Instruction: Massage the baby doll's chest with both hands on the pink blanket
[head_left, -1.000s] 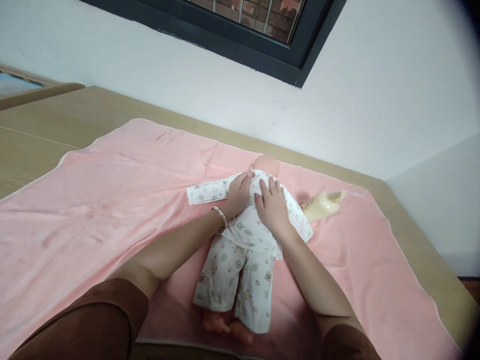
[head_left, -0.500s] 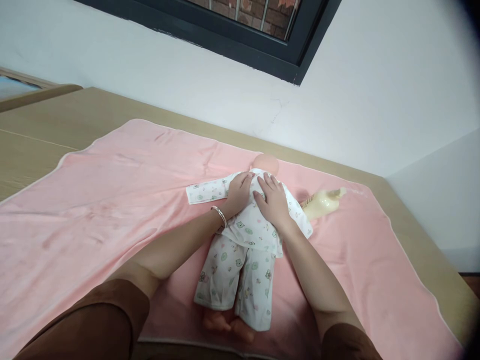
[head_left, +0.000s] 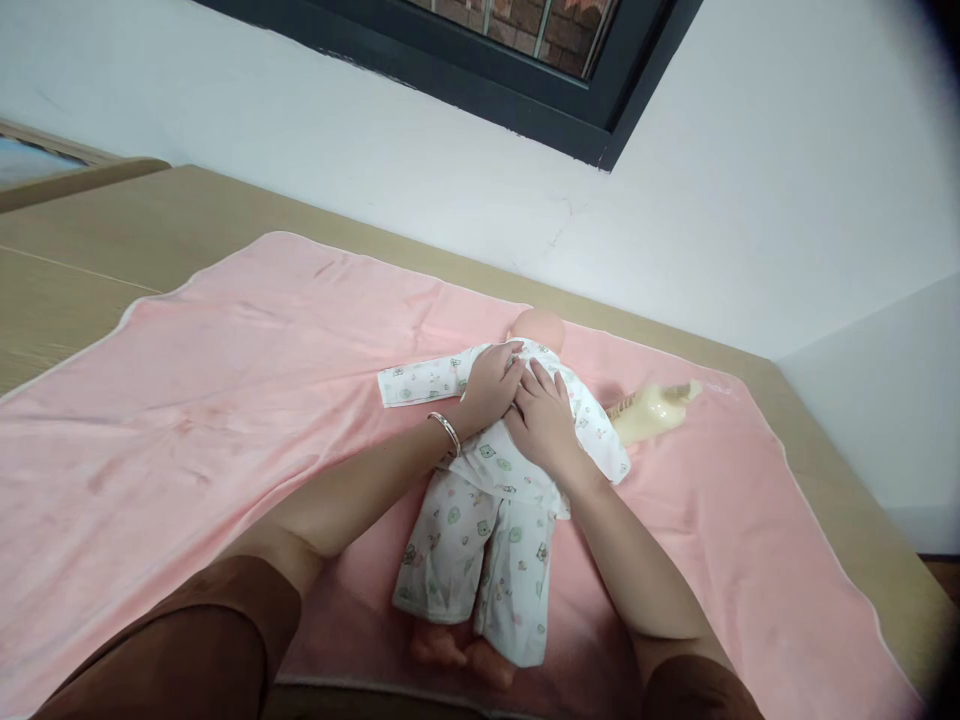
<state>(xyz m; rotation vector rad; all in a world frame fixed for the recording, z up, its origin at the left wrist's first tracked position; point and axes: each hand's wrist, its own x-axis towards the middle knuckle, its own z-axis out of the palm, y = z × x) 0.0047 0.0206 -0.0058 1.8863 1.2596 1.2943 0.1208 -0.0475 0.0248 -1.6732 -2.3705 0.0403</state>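
A baby doll [head_left: 536,328] lies on a pink blanket [head_left: 247,370], its head toward the wall and its bare feet toward me. It wears a white printed top [head_left: 504,462] and matching trousers [head_left: 442,550]. My left hand [head_left: 489,385], with a silver bangle at the wrist, rests on the upper part of the top, fingers stretched out. Against it, my right hand [head_left: 546,415] lies flat on the top with fingers spread. The fingertips of both hands are close together below the doll's head. Neither hand grips anything.
A pale yellow bottle-shaped thing [head_left: 656,408] lies on the blanket right of the doll. Under the blanket is a wooden table [head_left: 247,205], bordered by a white wall [head_left: 450,170] with a dark window frame [head_left: 555,115].
My hands have come closer together on the top, the left one shifting right against the right hand's fingers. The whole view has shifted slightly.
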